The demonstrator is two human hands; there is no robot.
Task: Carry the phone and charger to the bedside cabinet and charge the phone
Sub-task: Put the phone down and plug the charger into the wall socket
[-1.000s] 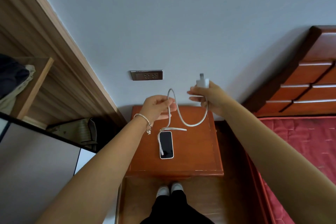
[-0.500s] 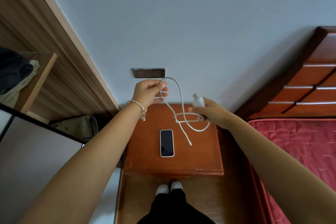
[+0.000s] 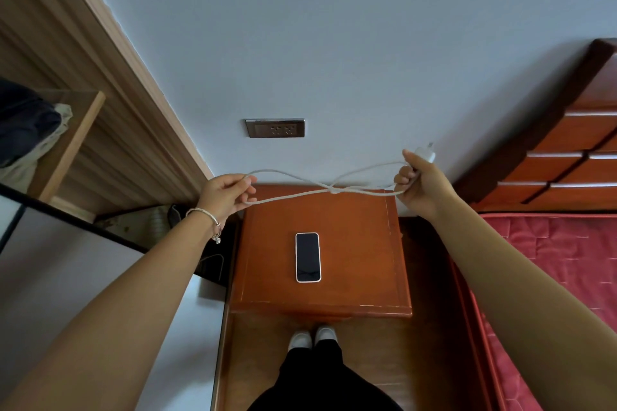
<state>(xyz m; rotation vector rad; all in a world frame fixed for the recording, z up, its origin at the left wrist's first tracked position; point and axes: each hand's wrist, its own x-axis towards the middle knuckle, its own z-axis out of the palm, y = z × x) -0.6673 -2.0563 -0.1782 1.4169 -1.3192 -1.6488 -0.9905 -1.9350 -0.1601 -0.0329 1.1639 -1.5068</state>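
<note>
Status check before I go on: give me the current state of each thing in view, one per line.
phone: lying flat on the bedside cabinet, screen up and dark, no cable attached.
cable: stretched between both hands, crossed in a knot near its middle.
charger plug: in the right hand, prongs up, not in the socket.
wall socket: nothing plugged in.
left hand: pinching one cable end.
</note>
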